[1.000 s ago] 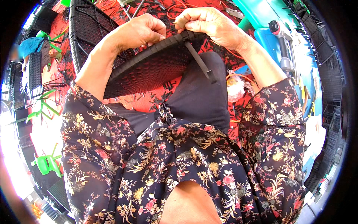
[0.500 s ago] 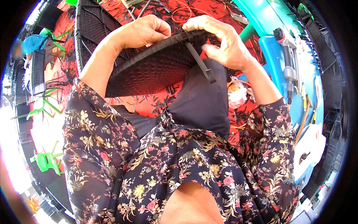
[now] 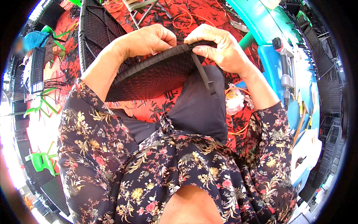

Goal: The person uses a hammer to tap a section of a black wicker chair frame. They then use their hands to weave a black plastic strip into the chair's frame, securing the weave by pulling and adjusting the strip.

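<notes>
A black woven wicker panel [image 3: 153, 80] rests tilted over my lap, its curved rim bound with flat black strip. At the upper edge my left hand [image 3: 153, 40] is closed, curled fingers against the rim; the fingertips are partly hidden. My right hand [image 3: 220, 48] grips the rim's right part, thumb on the near side and fingers over the top. Between the hands, a loose flat black strip [image 3: 203, 72] dangles from the rim, its end bent, in front of my dark trouser leg.
Another black woven frame [image 3: 99, 33] stands at the upper left. Black strip scraps litter the red floor [image 3: 145, 109]. On the right, a blue surface [image 3: 269, 63] carries a power tool [image 3: 286, 71] and a hammer [image 3: 300, 125]. Green chairs [image 3: 41, 161] and a seated person [image 3: 35, 43] are on the left.
My right thumb has come up from below and now presses on the rim. Both hands and the panel sit slightly lower in view, and the loose strip has shifted with them.
</notes>
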The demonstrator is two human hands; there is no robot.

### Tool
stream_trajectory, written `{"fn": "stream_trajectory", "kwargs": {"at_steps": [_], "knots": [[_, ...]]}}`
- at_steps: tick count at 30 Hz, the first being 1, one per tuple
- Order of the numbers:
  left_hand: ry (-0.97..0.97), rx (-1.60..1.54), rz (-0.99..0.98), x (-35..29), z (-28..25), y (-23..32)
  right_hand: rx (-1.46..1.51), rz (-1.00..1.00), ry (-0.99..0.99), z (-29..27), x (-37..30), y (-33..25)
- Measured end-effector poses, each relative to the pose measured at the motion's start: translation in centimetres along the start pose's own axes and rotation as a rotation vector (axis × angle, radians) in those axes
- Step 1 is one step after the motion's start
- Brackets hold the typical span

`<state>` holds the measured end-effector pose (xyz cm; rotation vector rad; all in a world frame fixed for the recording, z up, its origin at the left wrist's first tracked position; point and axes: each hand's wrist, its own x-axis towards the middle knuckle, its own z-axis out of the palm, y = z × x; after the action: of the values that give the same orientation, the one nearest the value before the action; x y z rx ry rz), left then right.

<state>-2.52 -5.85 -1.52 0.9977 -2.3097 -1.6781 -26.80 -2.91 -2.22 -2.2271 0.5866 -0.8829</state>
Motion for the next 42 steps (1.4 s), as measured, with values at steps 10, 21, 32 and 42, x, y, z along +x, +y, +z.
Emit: {"fn": "stream_trajectory", "kwargs": {"at_steps": [10, 21, 32, 42], "knots": [[0.06, -0.272, 0.027, 0.1, 0.2, 0.4, -0.022, 0.011, 0.079, 0.7, -0.2, 0.0], [0.661, 0.226, 0.224, -0.2, 5.8, 2.3, 0.015, 0.005, 0.156, 1.4, -0.6, 0.2], [0.712, 0.316, 0.19, -1.2, 6.5, 3.2, -0.736, -0.338, 0.238, 0.4, -3.0, -3.4], [0.943, 0.573, 0.417, -1.2, 7.7, 2.1, -0.308, -0.131, 0.121, 0.7, 1.1, -7.3]]}}
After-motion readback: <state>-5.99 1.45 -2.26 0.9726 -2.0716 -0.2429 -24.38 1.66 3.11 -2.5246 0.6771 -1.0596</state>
